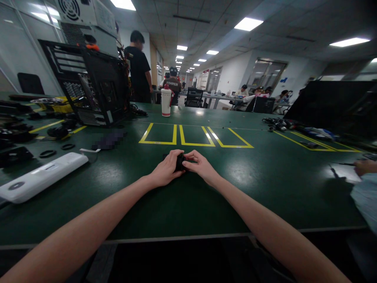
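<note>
Both hands meet near the middle of a dark green table (188,208), around a small black object (180,162). My left hand (168,169) wraps round its left side, thumb below and fingers above. From the right, the fingertips of my right hand (200,165) pinch its other side. Part of the black object is hidden by my left hand, and what it is cannot be made out. Just beyond the hands, yellow tape outlines (196,144) mark the table.
An open black computer case (103,88) stands at the back left, a white power strip (44,177) nearer. A white cup (166,103) stands at the back. Cables (278,124) lie at the right, where another person's hand (365,167) shows at the edge.
</note>
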A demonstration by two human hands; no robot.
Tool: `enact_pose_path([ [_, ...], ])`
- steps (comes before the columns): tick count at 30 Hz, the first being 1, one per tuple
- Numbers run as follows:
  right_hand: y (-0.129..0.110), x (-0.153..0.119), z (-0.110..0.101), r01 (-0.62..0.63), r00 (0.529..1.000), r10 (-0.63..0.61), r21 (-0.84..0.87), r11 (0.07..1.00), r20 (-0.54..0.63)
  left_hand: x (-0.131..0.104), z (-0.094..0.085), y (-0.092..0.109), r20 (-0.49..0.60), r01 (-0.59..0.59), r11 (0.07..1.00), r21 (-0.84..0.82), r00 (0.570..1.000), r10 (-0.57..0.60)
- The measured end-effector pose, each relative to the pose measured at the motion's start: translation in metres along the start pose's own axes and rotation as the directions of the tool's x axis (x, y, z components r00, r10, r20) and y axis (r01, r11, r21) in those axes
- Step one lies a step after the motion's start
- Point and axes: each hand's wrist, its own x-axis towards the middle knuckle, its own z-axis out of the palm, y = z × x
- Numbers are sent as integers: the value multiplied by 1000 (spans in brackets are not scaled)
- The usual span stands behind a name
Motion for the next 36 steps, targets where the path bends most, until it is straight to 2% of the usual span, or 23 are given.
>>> enact_pose_path([
  [6, 2, 3, 0, -27, 999, 27, 16, 1000, -33, 0, -1, 1, 1, -8, 1000, -3, 1000, 8],
  [9, 2, 4, -1, -55, 998, 55, 17, 998, 0, 1, 0, 0, -6, -7, 1000, -6, 1000, 7],
  [15, 2, 1, -2, 52, 998, -52, 10, 999, 27, 0, 0, 1, -1, -13, 1000, -5, 1000, 13],
  [23, 5, 5, 1, -21, 1000, 21, 19, 1000, -21, 0, -1, 2, 2, -9, 1000, -3, 1000, 9],
  [27, 4, 5, -1, -56, 998, 56, -5, 998, 0, 0, -1, 1, 7, 0, 1000, 6, 1000, 0],
  [30, 2, 2, -2, -40, 999, 40, -10, 999, 32, 0, -1, 1, 8, -4, 1000, 6, 1000, 4],
  [36, 0, 0, 1, -22, 1000, 22, 23, 999, 12, 1, -1, 2, 2, -8, 1000, 9, 1000, 8],
])
